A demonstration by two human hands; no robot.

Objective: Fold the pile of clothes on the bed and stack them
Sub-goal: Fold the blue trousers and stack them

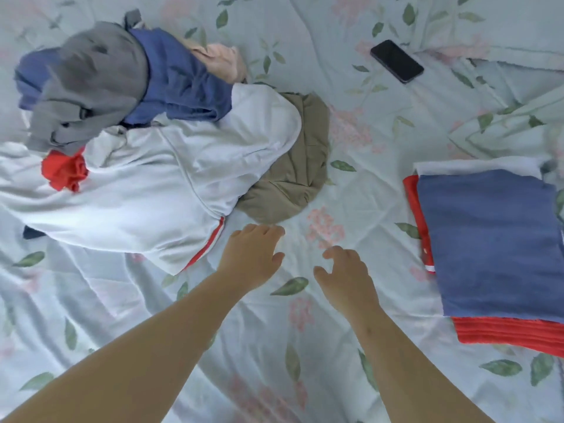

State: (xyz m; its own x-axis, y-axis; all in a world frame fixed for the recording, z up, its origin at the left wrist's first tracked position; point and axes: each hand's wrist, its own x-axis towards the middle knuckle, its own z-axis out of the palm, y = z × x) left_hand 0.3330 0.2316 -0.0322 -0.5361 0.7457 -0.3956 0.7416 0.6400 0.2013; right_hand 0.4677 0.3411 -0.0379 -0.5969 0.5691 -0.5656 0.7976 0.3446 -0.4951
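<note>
Left hand and right hand hover empty, fingers loosely spread, beside the unfolded pile (several garments remain); three folded layers form the stack.

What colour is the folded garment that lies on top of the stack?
The folded garment is blue; the head view shows it clearly.

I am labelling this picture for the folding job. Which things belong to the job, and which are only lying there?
Belong to the job:
- white jacket
- grey garment
- blue garment
- khaki garment
- peach garment
- small red cloth
- folded stack

Only lying there:
- phone
- rumpled bed cover
</note>
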